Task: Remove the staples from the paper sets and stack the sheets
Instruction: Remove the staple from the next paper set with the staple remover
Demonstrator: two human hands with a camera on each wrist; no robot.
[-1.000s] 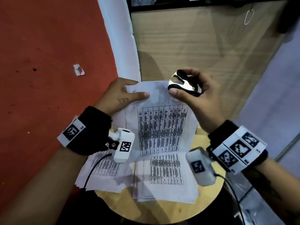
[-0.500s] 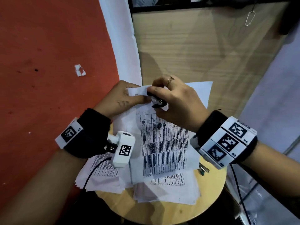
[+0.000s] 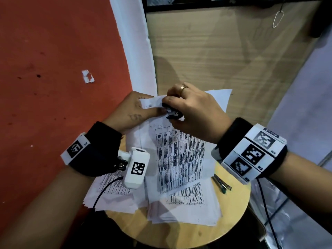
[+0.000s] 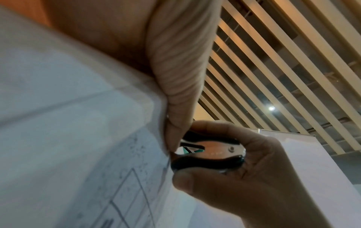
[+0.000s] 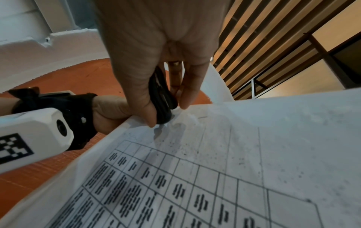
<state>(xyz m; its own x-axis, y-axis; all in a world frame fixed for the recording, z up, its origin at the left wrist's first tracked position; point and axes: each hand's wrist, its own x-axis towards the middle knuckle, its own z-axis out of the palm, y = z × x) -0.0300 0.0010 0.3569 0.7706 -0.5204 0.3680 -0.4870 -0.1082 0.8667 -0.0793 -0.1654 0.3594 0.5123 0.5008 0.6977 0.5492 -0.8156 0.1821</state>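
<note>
The right hand (image 3: 194, 112) grips a staple remover (image 3: 172, 113), thumb under one black plastic grip and fingers curled over the other. In the left wrist view the staple remover (image 4: 209, 152) shows a curved, polished metal body with a rivet, and its claws are set against the top corner of the paper set (image 3: 177, 155). A plain metal ring (image 3: 183, 87) sits on one finger of this hand.

The left hand (image 3: 133, 112) pinches the same corner just beside the claws, thumb pressed flat on the printed face and the fingers behind; the corner strip of the sheet is folded back over them. The paper set is thin white paper printed with a ruled black table, held tilted above the table top. In the right wrist view the paper (image 5: 215, 169) is crumpled where the claws meet it.

Below, loose printed sheets (image 3: 179, 209) lie in a rough, fanned pile on a round wooden table (image 3: 231, 218) with a pale, smooth top. A small dark metal stapler (image 3: 221, 184) lies on the bare wood just beside the pile.
</note>
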